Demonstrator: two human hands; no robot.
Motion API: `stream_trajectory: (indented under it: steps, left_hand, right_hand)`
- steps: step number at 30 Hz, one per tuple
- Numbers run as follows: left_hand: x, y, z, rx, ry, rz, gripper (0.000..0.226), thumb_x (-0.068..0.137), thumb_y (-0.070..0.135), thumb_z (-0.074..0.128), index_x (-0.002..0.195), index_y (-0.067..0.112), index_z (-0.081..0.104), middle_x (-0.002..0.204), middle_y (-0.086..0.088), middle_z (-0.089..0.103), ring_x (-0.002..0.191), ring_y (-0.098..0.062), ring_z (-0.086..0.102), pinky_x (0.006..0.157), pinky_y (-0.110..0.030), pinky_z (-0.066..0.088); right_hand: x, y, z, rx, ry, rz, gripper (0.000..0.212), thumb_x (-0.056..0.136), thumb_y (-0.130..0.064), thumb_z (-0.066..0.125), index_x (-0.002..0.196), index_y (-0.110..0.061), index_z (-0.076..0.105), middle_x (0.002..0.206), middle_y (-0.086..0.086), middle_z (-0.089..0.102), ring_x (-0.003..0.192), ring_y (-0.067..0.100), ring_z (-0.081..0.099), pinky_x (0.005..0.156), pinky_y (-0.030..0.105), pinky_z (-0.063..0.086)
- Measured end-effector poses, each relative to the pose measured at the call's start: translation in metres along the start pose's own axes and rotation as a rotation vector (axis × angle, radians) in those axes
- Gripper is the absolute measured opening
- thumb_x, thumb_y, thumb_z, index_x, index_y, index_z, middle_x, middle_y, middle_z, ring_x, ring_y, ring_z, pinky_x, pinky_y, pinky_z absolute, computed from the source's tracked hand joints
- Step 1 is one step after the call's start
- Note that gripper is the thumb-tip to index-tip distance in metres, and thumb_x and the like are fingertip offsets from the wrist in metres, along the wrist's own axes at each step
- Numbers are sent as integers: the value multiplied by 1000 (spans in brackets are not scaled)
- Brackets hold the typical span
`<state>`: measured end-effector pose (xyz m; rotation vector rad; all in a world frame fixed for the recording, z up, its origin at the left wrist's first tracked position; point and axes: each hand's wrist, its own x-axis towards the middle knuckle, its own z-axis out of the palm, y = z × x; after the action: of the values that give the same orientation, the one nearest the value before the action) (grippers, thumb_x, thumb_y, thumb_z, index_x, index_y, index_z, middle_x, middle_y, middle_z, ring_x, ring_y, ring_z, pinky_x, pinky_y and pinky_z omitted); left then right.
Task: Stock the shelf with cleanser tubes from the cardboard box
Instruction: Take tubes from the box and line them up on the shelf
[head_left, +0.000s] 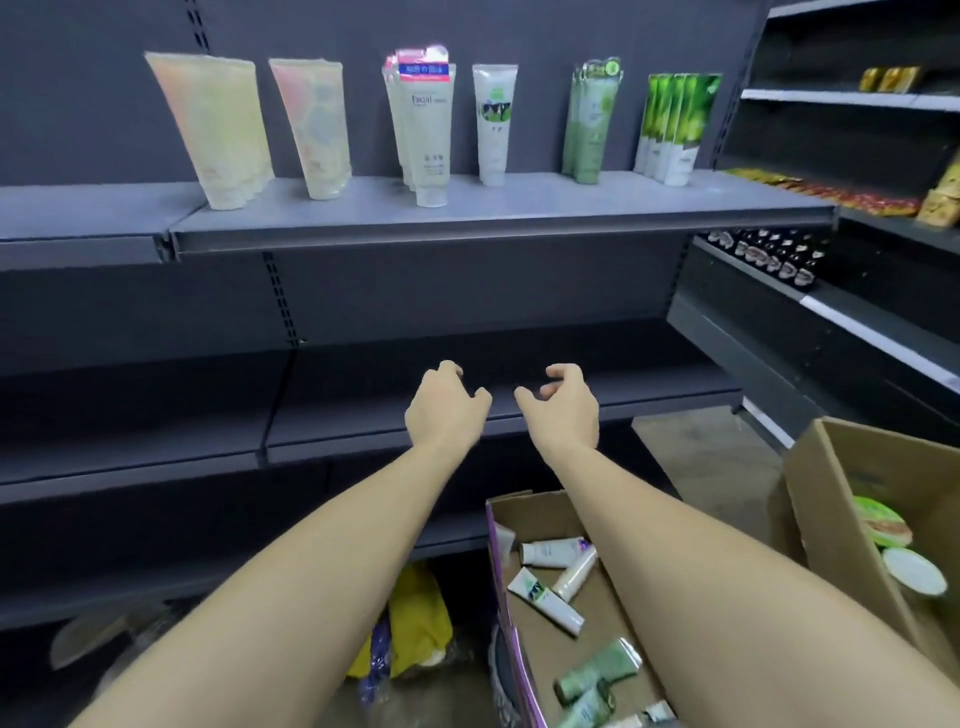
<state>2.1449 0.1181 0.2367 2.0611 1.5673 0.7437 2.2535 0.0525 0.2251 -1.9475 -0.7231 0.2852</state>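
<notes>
Both the left hand (444, 402) and right hand (563, 402) are hovering empty, fingers loosely curled, before a bare dark shelf (363, 415). Cleanser tubes (545, 597) are lying in the cardboard box (519, 506) on the floor; others are standing on the grey upper shelf (519, 213).

The shelf (498, 208) is plain grey, against a darker grey back wall (467, 31). On it stand pale yellow-pink tubes (218, 130), white tubes with pink-and-blue tags (428, 130), and green leaf-patterned tubes (680, 124). The cardboard box (540, 512) is brown with a purple edge, and holds white and green tubes.
</notes>
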Motion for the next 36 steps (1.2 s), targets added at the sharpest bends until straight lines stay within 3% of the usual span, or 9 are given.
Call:
stream_trajectory:
  steps: [10, 15, 19, 23, 27, 31, 36]
  left_hand:
    - [13, -21, 130, -22, -206, -113, 37, 89, 36, 58, 121, 19, 51, 118, -1, 57, 100, -21, 59, 74, -31, 45]
    - [12, -42, 190, 23, -353, -183, 38, 89, 37, 58, 122, 19, 53, 119, -3, 56, 100, -22, 60, 73, -32, 45]
    - [5, -59, 230, 73, -452, -259, 38, 88, 36, 58, 121, 19, 54, 120, -3, 56, 106, -23, 59, 72, -30, 40]
    - [-3, -67, 266, 98, -551, -345, 40, 87, 38, 61, 122, 20, 54, 124, -4, 55, 109, -24, 59, 80, -32, 45]
    - [-17, -71, 300, 88, -606, -415, 38, 85, 34, 60, 119, 18, 56, 120, -6, 60, 110, -28, 60, 83, -34, 47]
    - [-39, -76, 331, 94, -639, -524, 40, 85, 36, 62, 118, 16, 58, 117, -7, 63, 108, -29, 61, 83, -35, 48]
    - [-76, -95, 372, 76, -694, -669, 37, 85, 35, 63, 116, 15, 60, 116, -8, 65, 107, -31, 61, 81, -33, 50]
  right_hand:
    - [49, 108, 16, -158, -84, 185, 50, 85, -30, 70, 129, -17, 49, 117, 0, 59, 97, 16, 56, 80, 31, 44]
    - [62, 165, 36, -221, -165, 308, 51, 84, -29, 70, 129, -17, 49, 115, 1, 60, 93, 15, 56, 78, 28, 42]
    - [63, 208, 49, -245, -207, 437, 52, 82, -29, 72, 128, -17, 50, 115, 2, 61, 106, 20, 59, 86, 31, 45]
    - [67, 250, 55, -281, -245, 531, 54, 82, -28, 73, 130, -18, 50, 117, 2, 61, 107, 22, 60, 87, 33, 48]
    - [72, 287, 57, -297, -309, 588, 48, 82, -23, 73, 124, -16, 52, 113, 3, 63, 103, 23, 62, 82, 29, 46]
    - [68, 328, 58, -340, -403, 625, 48, 80, -24, 71, 124, -16, 53, 119, 4, 63, 110, 24, 61, 92, 35, 49]
    - [57, 389, 52, -418, -537, 684, 43, 82, -22, 71, 121, -16, 52, 121, 7, 61, 111, 27, 59, 92, 31, 45]
